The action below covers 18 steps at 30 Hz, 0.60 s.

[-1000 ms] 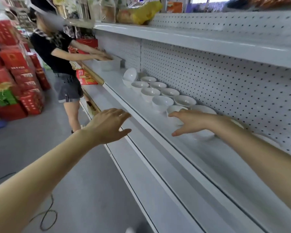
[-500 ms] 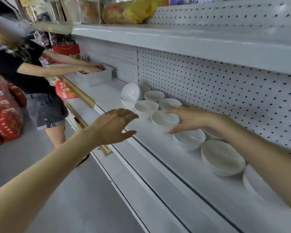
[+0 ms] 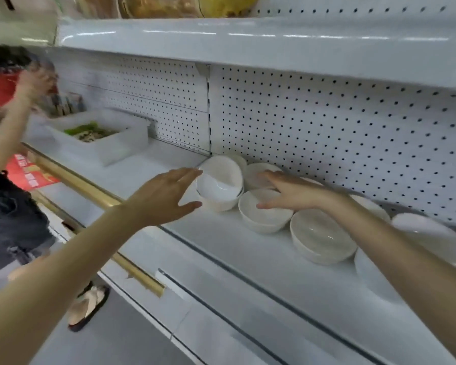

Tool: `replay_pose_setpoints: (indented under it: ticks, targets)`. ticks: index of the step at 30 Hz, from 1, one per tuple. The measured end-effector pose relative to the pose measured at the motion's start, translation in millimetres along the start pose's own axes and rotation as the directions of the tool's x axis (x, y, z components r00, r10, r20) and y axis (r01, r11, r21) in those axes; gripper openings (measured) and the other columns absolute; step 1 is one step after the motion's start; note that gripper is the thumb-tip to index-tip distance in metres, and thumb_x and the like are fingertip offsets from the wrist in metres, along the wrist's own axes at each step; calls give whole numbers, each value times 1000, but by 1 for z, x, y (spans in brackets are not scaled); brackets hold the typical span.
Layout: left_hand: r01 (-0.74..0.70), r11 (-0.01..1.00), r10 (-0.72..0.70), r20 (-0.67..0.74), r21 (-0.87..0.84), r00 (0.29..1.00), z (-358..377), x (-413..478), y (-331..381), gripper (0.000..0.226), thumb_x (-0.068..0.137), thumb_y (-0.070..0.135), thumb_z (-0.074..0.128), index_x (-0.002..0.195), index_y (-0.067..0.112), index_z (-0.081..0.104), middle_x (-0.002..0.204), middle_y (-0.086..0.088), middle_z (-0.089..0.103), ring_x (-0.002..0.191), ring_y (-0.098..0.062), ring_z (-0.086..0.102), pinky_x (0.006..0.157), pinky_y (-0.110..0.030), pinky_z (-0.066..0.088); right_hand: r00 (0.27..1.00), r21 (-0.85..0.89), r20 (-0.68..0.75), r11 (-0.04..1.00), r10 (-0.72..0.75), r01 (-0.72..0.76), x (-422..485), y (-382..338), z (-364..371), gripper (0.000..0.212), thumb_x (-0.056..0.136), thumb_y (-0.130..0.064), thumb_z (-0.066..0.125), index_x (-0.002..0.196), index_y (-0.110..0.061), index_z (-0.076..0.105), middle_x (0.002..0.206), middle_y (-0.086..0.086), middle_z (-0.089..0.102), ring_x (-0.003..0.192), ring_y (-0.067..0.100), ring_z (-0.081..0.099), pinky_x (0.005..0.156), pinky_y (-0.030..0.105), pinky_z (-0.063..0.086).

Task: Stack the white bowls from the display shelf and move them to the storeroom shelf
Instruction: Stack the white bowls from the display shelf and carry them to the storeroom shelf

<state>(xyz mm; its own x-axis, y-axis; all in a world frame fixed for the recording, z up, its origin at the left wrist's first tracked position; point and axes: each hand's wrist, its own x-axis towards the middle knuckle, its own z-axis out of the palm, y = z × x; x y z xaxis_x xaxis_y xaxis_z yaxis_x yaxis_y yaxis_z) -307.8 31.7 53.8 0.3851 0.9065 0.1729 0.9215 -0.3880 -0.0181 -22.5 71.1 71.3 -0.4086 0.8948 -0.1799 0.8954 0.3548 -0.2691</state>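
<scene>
Several white bowls stand in rows on the white display shelf (image 3: pixel 287 280), against the pegboard back. At the row's left end a tilted bowl (image 3: pixel 220 180) leans in another bowl. My left hand (image 3: pixel 166 197) reaches toward that tilted bowl with fingers spread, fingertips close to its rim, holding nothing. My right hand (image 3: pixel 287 192) hovers flat over the near upright bowl (image 3: pixel 263 217) and hides part of the bowl behind it (image 3: pixel 257 171). More bowls follow to the right, one (image 3: pixel 321 239) in front and a blurred one (image 3: pixel 432 238) at the frame edge.
Another person (image 3: pixel 8 143) stands at the left, arms raised by the same shelf. A clear plastic bin (image 3: pixel 100 139) with green contents sits on the shelf left of the bowls. An upper shelf (image 3: pixel 248 46) overhangs. A gold rail (image 3: pixel 95 196) runs along a lower shelf edge.
I have moved closer along the shelf; both hands have advanced to the left end of the bowl rows. The other person has lifted their arms from the bin.
</scene>
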Motion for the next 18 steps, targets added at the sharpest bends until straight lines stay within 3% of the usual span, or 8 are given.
replay_pose_setpoints:
  ticks: [4, 6, 8, 13, 18]
  targets:
    - [-44, 994, 49, 39, -103, 998, 16, 30, -42, 90, 80, 75, 25, 151, 20, 23, 153, -4, 36, 131, -27, 46, 105, -39, 40, 991, 184, -49, 976, 128, -117, 34, -16, 9, 79, 88, -49, 59, 151, -22, 18, 144, 4, 40, 124, 18, 44, 94, 27, 38]
    - [-40, 979, 51, 49, -198, 997, 26, 45, -56, 92, 82, 78, 32, 152, 20, 21, 154, -4, 31, 133, -27, 44, 105, -40, 40, 982, 236, -69, 960, 174, -153, 46, -20, 16, 78, 88, -50, 58, 150, -24, 19, 134, 4, 45, 110, 14, 47, 87, 26, 39]
    - [-4, 946, 23, 57, -324, 998, 37, 57, -65, 85, 88, 67, 43, 154, 22, 14, 157, -2, 26, 136, -25, 40, 106, -40, 39, 973, 265, -79, 946, 215, -188, 58, -25, 23, 75, 89, -51, 57, 149, -25, 20, 123, 4, 46, 101, 14, 49, 83, 28, 40]
    - [29, 855, 30, 106, -518, 994, 62, 71, -70, 83, 90, 59, 45, 155, 26, 5, 162, 4, 16, 145, -18, 26, 113, -37, 26, 954, 298, -70, 919, 292, -259, 81, -29, 35, 68, 89, -57, 52, 145, -28, 26, 104, 1, 53, 96, 16, 52, 88, 35, 44]
    - [77, 726, 22, 136, -684, 990, 81, 85, -70, 74, 93, 52, 48, 155, 28, 14, 159, 8, 23, 143, -14, 27, 115, -33, 22, 939, 373, -49, 879, 339, -298, 89, -29, 43, 54, 93, -51, 49, 139, -26, 34, 87, -7, 58, 86, 10, 51, 85, 32, 40]
